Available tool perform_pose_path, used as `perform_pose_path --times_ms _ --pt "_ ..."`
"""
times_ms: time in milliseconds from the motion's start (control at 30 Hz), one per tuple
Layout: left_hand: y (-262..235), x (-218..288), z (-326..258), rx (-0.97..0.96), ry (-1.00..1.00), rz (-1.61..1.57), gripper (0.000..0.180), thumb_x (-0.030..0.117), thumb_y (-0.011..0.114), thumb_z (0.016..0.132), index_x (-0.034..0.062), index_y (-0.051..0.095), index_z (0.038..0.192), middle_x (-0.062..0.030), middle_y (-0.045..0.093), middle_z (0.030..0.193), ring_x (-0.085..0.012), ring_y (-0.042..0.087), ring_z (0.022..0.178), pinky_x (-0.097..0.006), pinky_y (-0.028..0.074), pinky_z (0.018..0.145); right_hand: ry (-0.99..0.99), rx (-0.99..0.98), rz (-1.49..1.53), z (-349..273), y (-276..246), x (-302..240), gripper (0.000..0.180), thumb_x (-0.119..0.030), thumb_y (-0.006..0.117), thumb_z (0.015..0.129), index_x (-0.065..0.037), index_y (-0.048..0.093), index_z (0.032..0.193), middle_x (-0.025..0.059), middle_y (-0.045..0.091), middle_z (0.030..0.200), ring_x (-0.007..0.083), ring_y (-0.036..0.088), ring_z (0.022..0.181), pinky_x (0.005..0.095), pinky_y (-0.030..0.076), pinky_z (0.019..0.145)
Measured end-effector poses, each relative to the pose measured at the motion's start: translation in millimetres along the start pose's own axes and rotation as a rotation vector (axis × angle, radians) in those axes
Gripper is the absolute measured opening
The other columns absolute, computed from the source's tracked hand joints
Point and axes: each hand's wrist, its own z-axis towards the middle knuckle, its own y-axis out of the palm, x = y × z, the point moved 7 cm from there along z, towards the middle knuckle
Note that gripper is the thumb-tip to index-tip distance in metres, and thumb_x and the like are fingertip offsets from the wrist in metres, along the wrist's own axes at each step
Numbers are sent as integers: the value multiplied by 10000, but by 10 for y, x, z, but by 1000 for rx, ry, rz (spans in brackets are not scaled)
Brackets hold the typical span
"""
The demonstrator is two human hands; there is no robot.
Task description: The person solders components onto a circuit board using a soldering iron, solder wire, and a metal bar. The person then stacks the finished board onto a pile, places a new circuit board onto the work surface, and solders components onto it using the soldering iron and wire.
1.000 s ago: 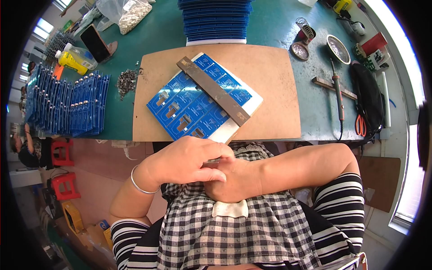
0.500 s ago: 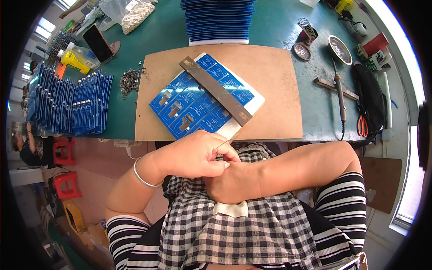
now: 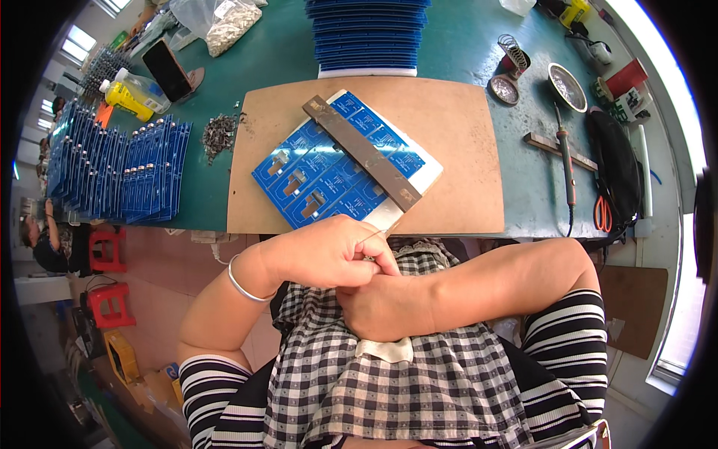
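Observation:
My left hand [image 3: 333, 251], with a bangle on the wrist, is closed, its thumb and fingertips pinched together. It rests against the back of my right hand [image 3: 389, 307], which is curled in front of the apron. The right fingers are mostly hidden under the left hand. A small thing, too little to name, shows at the left fingertips. Just beyond my hands, a blue circuit board panel [image 3: 318, 179] with several components lies slanted on a white plate [image 3: 428, 179]. A dark flat bar [image 3: 363, 153] lies diagonally across the panel.
A brown work board [image 3: 467, 150] lies under the panel. Behind it rises a stack of blue boards [image 3: 366, 37]. Upright boards [image 3: 120, 168], loose small parts [image 3: 219, 137] and a phone [image 3: 166, 71] are at left. On the right are a soldering iron [image 3: 566, 161], dish [image 3: 567, 86] and orange-handled scissors [image 3: 602, 212].
My left thumb has tucked in closer to the fingers, and the left hand has shifted slightly over the right. The whole view has moved a little; the panel and bar lie as before.

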Motion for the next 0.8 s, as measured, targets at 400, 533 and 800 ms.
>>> perform_pose_path --times_ms 400,533,800 --pt "380 502 -111 273 751 345 304 -90 577 734 46 610 1004 -100 584 923 -265 590 825 -351 502 723 454 419 243 -122 196 175 110 -118 628 673 -38 703 683 123 675 722 270 652 671 387 517 603" --pt "364 407 -141 310 687 512 328 -108 617 662 47 601 951 -91 563 895 -272 572 779 -348 489 672 321 484 366 -106 145 168 109 -115 625 679 -36 700 675 124 671 710 267 653 672 381 518 606" --pt "255 276 -298 278 613 638 216 -21 639 680 43 583 879 -99 561 912 -281 574 773 -357 494 682 140 253 255 7 223 118 127 -95 590 741 -39 703 757 132 670 815 260 651 791 327 520 693"
